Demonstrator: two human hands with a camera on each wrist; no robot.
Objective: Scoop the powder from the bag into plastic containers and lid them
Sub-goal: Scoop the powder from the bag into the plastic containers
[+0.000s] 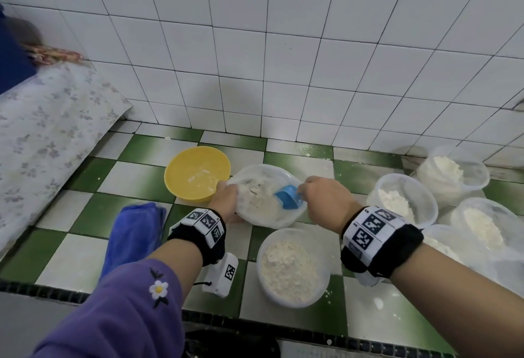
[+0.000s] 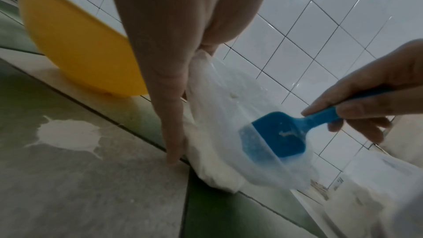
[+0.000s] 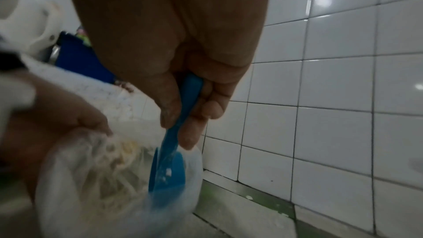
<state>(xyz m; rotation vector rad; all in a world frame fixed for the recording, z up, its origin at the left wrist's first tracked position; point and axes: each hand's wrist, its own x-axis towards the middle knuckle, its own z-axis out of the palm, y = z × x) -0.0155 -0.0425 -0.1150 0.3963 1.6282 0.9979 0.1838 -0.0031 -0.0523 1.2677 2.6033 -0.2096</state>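
A clear plastic bag [image 1: 265, 210] [image 2: 228, 133] [image 3: 91, 187] of white powder lies open on the green-and-white tiled counter. My left hand [image 1: 226, 197] [image 2: 196, 50] pinches its left edge and holds the mouth open. Gripped by its handle in my right hand [image 1: 320, 196] [image 3: 187, 106], a blue scoop [image 1: 287, 200] [image 2: 272, 133] [image 3: 169, 171] dips into the bag. A clear round container [image 1: 292, 268] full of powder stands just in front of the bag, without a lid. No lids are visible.
A yellow bowl [image 1: 197, 173] [image 2: 75, 42] sits left of the bag, a blue cloth [image 1: 133, 233] lies at the front left. Several powder-filled clear containers [image 1: 402, 200] crowd the right side. The white tiled wall [image 1: 283, 60] is close behind. Powder spills dot the counter.
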